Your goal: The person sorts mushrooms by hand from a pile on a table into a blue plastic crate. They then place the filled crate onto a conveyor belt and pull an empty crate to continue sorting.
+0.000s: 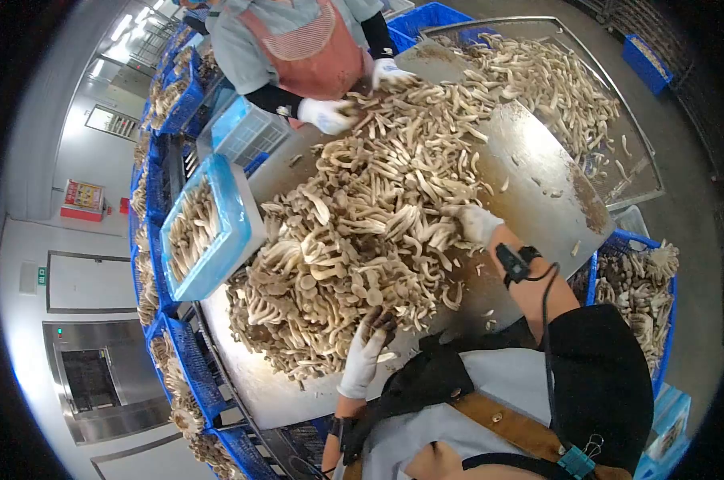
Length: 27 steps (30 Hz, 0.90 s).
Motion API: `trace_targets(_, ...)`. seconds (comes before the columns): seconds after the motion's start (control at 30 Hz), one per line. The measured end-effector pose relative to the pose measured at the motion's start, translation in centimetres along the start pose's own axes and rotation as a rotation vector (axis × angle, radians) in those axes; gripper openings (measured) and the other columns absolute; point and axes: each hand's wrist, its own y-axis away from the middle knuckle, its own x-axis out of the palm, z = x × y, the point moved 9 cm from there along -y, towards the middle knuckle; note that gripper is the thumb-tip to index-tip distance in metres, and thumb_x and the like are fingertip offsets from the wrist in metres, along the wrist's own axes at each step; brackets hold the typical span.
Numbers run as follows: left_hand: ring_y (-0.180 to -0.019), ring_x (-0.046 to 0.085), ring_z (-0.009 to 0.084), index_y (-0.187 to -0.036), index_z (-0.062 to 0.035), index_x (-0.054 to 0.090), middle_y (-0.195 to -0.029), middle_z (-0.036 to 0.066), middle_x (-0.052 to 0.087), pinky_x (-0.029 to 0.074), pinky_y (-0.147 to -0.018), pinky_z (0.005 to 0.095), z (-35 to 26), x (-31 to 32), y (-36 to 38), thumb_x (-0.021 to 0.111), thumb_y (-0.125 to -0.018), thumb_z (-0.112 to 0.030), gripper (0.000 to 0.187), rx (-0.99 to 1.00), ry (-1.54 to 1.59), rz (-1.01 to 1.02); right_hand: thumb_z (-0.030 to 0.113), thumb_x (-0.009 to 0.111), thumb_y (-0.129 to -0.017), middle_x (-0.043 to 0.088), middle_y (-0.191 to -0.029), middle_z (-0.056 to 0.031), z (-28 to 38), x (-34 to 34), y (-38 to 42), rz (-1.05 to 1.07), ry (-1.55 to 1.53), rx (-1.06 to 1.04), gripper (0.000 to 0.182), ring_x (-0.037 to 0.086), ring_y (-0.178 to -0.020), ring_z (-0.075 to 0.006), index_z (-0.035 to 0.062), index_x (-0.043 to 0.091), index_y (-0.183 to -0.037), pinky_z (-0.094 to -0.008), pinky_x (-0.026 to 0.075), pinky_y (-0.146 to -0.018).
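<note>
A big heap of mushrooms with pale stems and grey-brown caps covers the middle of a metal table. My left hand, in a white glove with dark-stained fingers, is at the near edge of the heap. Its fingers are stretched out against the mushrooms and it grips nothing that I can see. At the heap's right side is my right hand, also gloved in white. Its fingers reach out to the mushrooms, loosely apart, and their tips blend into the stems.
Across the metal table, a person in a pink apron has both gloved hands at the heap. A blue-lined box of mushrooms stands at the left. Blue crates line the left side; another crate is at right. More mushrooms lie on a tray.
</note>
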Motion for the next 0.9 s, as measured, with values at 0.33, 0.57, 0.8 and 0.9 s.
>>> trace_targets(0.33, -0.123, 0.054, 0.0185, -0.147, -0.0065, 0.035, -0.139, 0.010, 0.051, 0.045, -0.101, 0.0380, 0.7, 7.2, -5.0, 0.051, -0.097, -0.053, 0.070, -0.066, 0.079, 0.194, 0.043, 0.056, -0.097, 0.061, -0.114, -0.0096, 3.0, 8.4, 8.5, 0.233, -0.359, -0.195, 0.048, 0.061, -0.096, -0.0215, 0.0059, 0.050, -0.127, -0.0385, 0.054, -0.085)
trace_targets(0.57, -0.117, 0.057, 0.0201, -0.141, -0.0089, 0.037, -0.130, 0.008, 0.056, 0.049, -0.098, 0.0369, -1.0, 6.1, -3.4, 0.064, -0.089, -0.047, 0.070, 0.152, 0.431, 0.208, 0.040, 0.060, -0.096, 0.059, -0.109, -0.0112, 11.1, 17.7, 13.0, 0.214, 0.278, -0.216, 0.056, 0.058, -0.091, -0.0168, 0.0020, 0.045, -0.134, -0.0357, 0.051, -0.078)
trace_targets(0.8, -0.086, 0.062, 0.0136, -0.151, -0.0014, 0.015, -0.095, 0.005, 0.064, 0.052, -0.078, 0.0309, -3.1, 3.5, 0.3, 0.071, -0.089, -0.027, 0.088, 0.379, 0.530, -0.124, 0.035, 0.073, -0.082, 0.058, -0.110, -0.0182, 13.2, 20.3, 16.7, 0.010, 0.728, -0.560, 0.050, 0.057, -0.106, -0.0334, -0.0007, 0.059, -0.114, -0.0417, 0.044, -0.096)
trace_targets(0.9, -0.095, 0.063, 0.0183, -0.152, -0.0106, 0.021, -0.115, 0.008, 0.061, 0.053, -0.084, 0.0341, 0.0, 2.5, -1.4, 0.073, -0.086, -0.015, 0.084, 0.272, 0.660, -0.064, 0.032, 0.074, -0.080, 0.058, -0.109, -0.0171, 12.3, 21.6, 16.0, 0.117, 0.771, -0.590, 0.045, 0.056, -0.105, -0.0330, -0.0007, 0.060, -0.107, -0.0417, 0.045, -0.093)
